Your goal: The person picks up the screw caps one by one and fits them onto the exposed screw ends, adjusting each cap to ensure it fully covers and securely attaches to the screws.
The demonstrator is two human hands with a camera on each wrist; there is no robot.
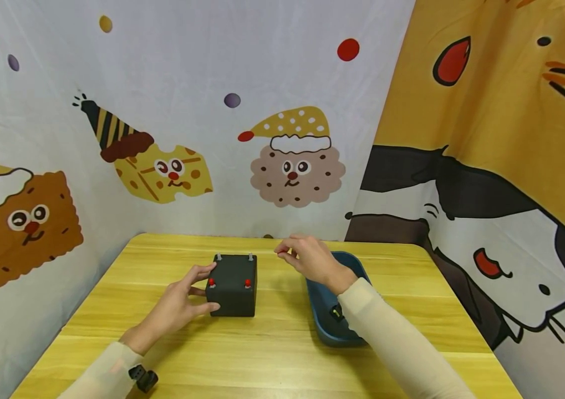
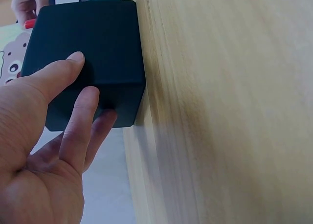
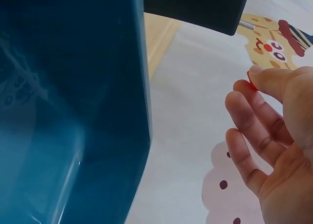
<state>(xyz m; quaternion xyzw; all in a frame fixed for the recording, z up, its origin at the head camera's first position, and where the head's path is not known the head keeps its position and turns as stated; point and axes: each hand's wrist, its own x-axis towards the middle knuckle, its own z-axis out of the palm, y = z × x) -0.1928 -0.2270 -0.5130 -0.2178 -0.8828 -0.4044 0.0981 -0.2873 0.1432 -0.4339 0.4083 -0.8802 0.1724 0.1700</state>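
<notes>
A black box (image 1: 232,280) stands on the table, with metal bolts upright on its top. Red caps (image 1: 247,282) sit on the two front bolts; the two back bolts (image 1: 250,257) show bare metal. My left hand (image 1: 178,299) holds the box by its left side, the thumb on its front face and an index fingertip near the back left corner. Between thumb and index finger, my right hand (image 1: 314,260) pinches a small red cap (image 3: 252,82). That hand is raised to the right of the box, apart from it, its other fingers (image 3: 239,106) loosely bent.
A blue bin (image 1: 329,332) stands right of the box, partly under my right forearm. Inside it lies a small dark object (image 1: 336,312), its kind unclear. The wooden table (image 1: 272,366) ends at a printed cloth (image 1: 282,66) behind.
</notes>
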